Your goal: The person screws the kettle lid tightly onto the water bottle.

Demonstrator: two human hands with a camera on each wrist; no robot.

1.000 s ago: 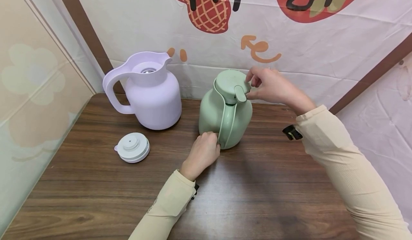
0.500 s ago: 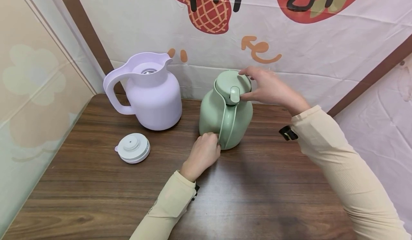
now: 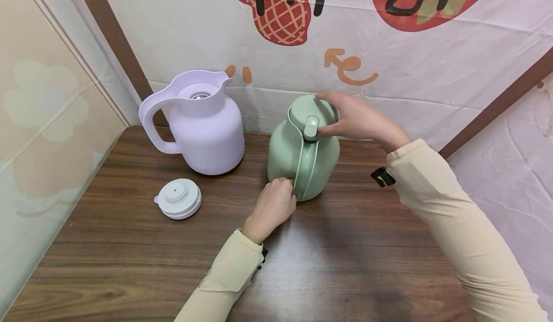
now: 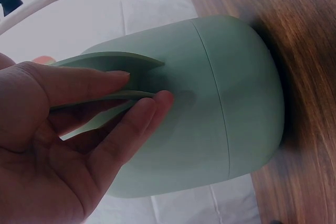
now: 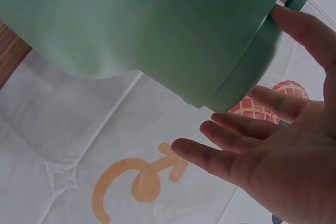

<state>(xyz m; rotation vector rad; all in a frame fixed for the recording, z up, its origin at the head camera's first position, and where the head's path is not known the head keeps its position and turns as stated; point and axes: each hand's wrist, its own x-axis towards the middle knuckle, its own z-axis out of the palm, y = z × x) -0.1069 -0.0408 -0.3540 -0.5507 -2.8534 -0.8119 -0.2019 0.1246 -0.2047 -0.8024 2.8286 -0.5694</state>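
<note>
A green thermos jug point(image 3: 281, 156) stands upright on the table, its handle side facing me. My left hand point(image 3: 272, 207) pinches the lower end of the jug's handle point(image 4: 105, 59) between thumb and fingers. At the top, my right hand point(image 3: 356, 118) holds the jug's round green lid point(image 3: 306, 106) by its side, thumb beside the lid's tab point(image 3: 311, 126) and index finger across the far edge. In the right wrist view the other fingers point(image 5: 210, 158) stretch out, loosely spread below the lid point(image 5: 247, 74).
To the left stands a lilac thermos jug point(image 3: 211, 139) with its top uncovered. A white lid point(image 3: 178, 199) lies in front of it, threaded side up, on the brown wooden table point(image 3: 142, 264). A printed cloth backdrop point(image 3: 173, 29) hangs right behind both jugs.
The green lid has turned, its tab swinging left until it lines up with the handle. My right hand has moved left with it. My left hand has stayed on the handle.
</note>
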